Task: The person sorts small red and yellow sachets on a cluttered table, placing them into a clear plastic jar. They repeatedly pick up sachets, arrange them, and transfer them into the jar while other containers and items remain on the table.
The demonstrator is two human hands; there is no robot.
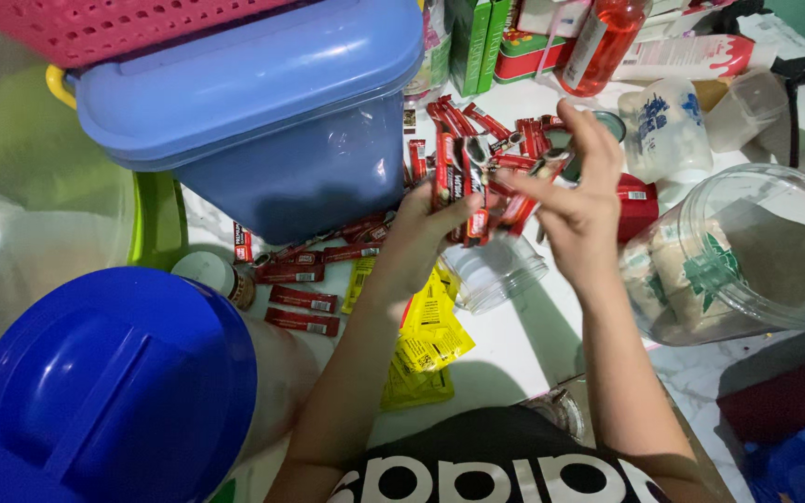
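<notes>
My left hand [419,235] grips a bunch of red stick sachets [463,186], held upright above a small clear jar [494,272]. My right hand [578,191] is raised just right of the bunch, fingers pinching a red sachet [548,168] at the bunch's edge. More red sachets [302,298] lie scattered on the white table [514,345] to the left, and others sit behind the hands. Yellow sachets [429,343] lie under my left forearm.
A large blue lidded tub [263,121] with a pink basket [104,26] on top stands at back left. A big blue lid [109,391] fills the near left. A large clear jar [747,256] lies on its side at right. Bottles, boxes and cups crowd the back.
</notes>
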